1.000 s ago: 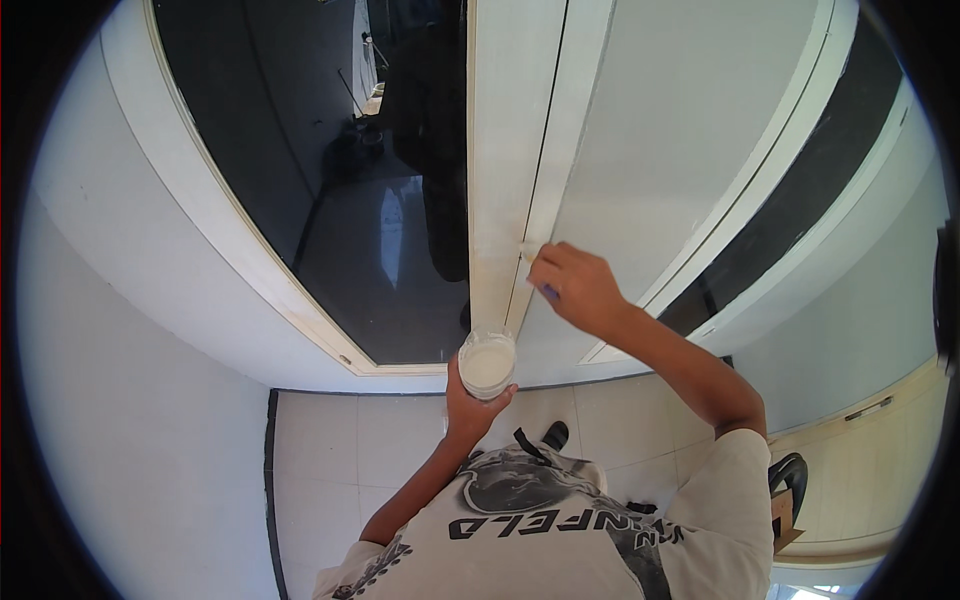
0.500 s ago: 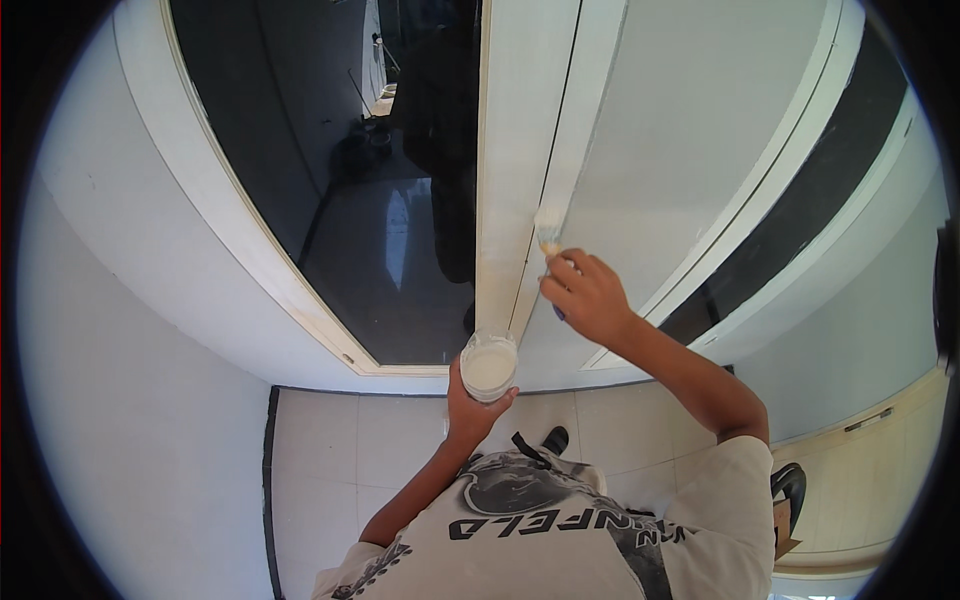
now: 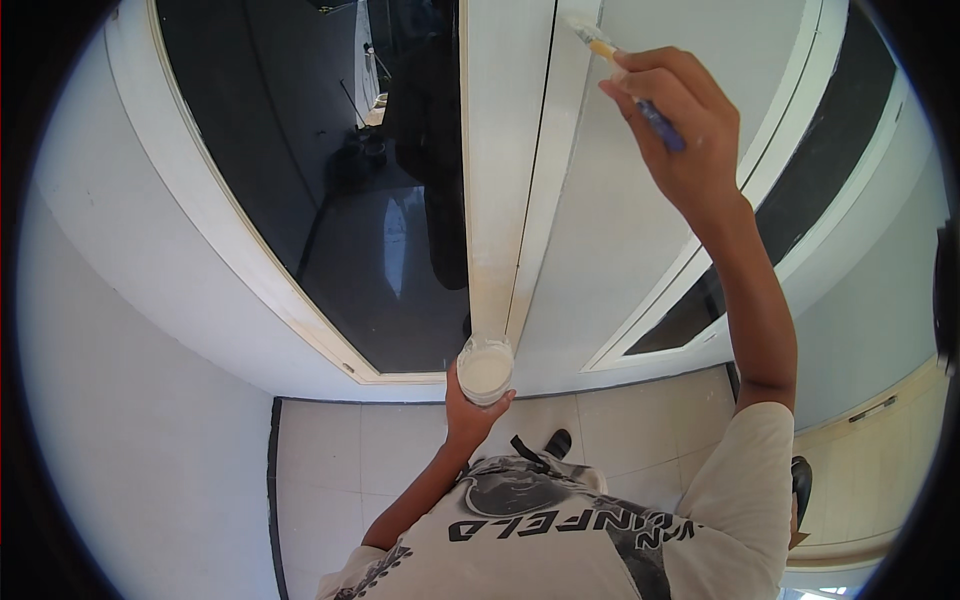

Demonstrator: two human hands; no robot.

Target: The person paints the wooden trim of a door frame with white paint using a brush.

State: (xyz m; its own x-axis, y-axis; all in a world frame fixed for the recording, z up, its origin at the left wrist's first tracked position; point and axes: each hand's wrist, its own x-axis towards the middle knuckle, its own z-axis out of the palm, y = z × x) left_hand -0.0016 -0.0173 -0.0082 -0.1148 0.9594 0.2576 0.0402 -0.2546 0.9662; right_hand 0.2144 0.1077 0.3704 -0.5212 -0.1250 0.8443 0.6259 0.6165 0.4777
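My left hand is wrapped round a clear plastic cup of off-white paint, held upright in front of my waist. Raised high to the right, my right hand grips a paintbrush with a blue-tipped handle and a yellowish ferrule end. The pale bristles point up and left and lie against the white frame strip, just right of a dark vertical gap. To the left of that gap runs a cream-coloured frame post.
A dark glass pane with reflections fills the left frame. Grey wall lies right of the strip, then a second dark pane. Beige floor tiles are below. A pale door with a handle stands at lower right.
My right hand has moved up and to the right with the paintbrush, the bristles sliding higher along the white strip. The cup in my left hand has stayed nearly in place.
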